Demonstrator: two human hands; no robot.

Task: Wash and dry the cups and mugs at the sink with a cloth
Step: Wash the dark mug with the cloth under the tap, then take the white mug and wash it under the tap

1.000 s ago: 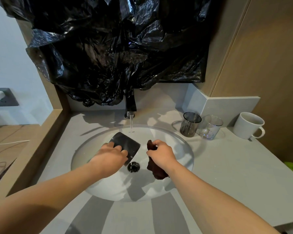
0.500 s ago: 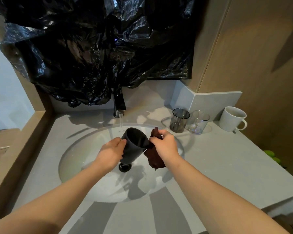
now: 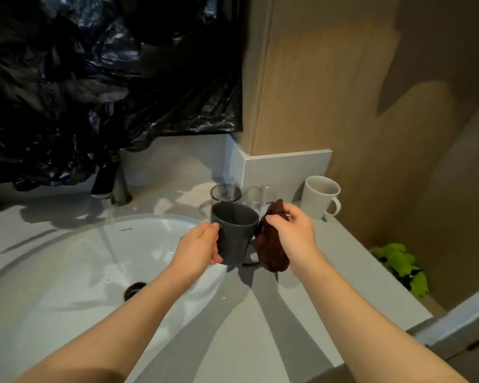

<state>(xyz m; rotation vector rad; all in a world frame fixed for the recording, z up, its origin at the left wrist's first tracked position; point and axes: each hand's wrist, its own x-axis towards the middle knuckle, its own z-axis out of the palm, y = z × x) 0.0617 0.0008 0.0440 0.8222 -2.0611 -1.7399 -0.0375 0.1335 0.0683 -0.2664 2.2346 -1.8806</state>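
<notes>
Drying step: grey mug (image 3: 234,233) held upright, right of the sink (image 3: 53,258).
The left hand (image 3: 198,248) has its grip round the mug; the right hand (image 3: 291,233) bunches the cloth (image 3: 271,252) against it. Wiping round likely comes next.

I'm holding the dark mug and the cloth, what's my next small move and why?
Probably press the cloth against the mug and start wiping: the left hand holds the mug upright, away from the water stream, and the right hand grips the cloth beside it.
</notes>
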